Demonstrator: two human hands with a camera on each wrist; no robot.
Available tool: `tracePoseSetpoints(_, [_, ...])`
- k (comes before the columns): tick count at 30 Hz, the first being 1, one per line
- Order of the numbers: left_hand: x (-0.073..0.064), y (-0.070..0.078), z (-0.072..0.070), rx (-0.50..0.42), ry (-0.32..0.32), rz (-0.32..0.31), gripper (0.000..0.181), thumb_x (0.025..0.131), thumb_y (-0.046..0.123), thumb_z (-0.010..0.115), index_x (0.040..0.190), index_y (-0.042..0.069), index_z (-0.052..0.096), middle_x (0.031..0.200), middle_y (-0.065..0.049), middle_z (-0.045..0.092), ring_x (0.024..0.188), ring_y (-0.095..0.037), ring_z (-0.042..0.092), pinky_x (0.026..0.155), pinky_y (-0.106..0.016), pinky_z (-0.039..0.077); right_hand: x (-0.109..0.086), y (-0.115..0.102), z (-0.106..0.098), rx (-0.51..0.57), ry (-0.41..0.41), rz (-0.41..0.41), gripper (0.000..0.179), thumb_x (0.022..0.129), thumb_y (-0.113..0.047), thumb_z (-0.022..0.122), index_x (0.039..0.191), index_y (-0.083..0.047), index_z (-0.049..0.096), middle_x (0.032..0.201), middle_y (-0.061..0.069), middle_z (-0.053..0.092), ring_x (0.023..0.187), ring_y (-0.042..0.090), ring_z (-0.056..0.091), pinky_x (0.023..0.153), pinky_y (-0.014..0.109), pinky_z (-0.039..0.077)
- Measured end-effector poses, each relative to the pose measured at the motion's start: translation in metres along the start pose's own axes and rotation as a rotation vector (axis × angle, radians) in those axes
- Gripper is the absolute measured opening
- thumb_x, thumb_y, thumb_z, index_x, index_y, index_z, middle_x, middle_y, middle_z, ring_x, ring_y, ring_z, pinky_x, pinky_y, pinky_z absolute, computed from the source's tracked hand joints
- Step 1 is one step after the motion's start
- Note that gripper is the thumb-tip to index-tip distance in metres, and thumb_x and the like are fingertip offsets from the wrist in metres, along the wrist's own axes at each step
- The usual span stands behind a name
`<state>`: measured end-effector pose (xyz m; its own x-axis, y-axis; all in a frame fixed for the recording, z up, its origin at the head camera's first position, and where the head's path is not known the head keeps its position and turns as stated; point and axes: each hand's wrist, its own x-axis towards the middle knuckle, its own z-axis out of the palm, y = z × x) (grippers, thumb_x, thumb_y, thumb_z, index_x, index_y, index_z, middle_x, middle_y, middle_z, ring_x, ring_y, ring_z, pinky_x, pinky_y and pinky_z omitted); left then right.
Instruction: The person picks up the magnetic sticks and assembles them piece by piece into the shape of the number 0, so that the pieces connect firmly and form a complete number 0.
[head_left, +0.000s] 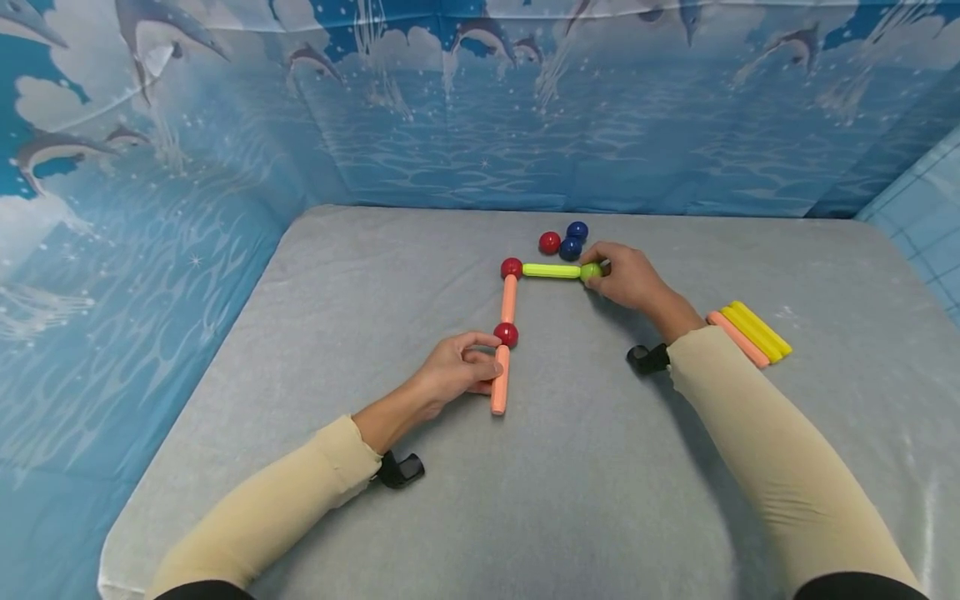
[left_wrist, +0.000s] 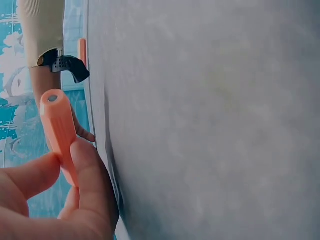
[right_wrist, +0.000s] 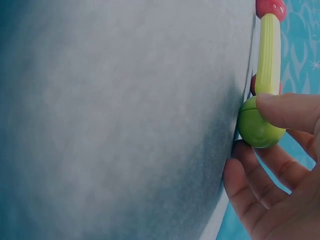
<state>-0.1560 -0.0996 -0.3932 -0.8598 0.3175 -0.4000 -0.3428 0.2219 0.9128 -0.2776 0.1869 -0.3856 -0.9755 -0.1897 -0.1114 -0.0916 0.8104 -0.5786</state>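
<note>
My left hand (head_left: 457,367) pinches an orange stick (head_left: 499,383) between thumb and fingers; its free end, with a small grey disc, faces the left wrist camera. That stick's far end meets a red ball (head_left: 506,334). From there a second orange stick (head_left: 509,298) runs to another red ball (head_left: 512,267). A lime-green stick (head_left: 551,271) extends rightward from this corner to a green ball (head_left: 591,272). Around the green ball (right_wrist: 260,125), my right hand (head_left: 624,273) holds on with thumb and fingers.
Behind the green stick lie a loose red ball (head_left: 550,242) and two dark blue balls (head_left: 571,248). To the right, yellow sticks (head_left: 757,329) lie beside an orange stick (head_left: 738,340), near the right forearm. A dolphin-print curtain (head_left: 480,125) borders the grey table (head_left: 360,275).
</note>
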Motion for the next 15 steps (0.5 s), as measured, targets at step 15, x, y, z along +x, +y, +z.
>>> tracePoseSetpoints(15, [0.011,0.005,-0.001,-0.025,0.001,-0.057,0.033,0.091,0.002,0.066,0.122,0.004,0.056,0.087,-0.001,0.067,0.075,-0.009,0.067,0.076,-0.028,0.060,0.000,0.002,-0.001,0.006,0.001,-0.018,0.031,0.094,-0.007,0.062,0.125,-0.007,0.060,0.131,0.019,0.057,0.117,0.038,0.056,0.094,0.052,0.051])
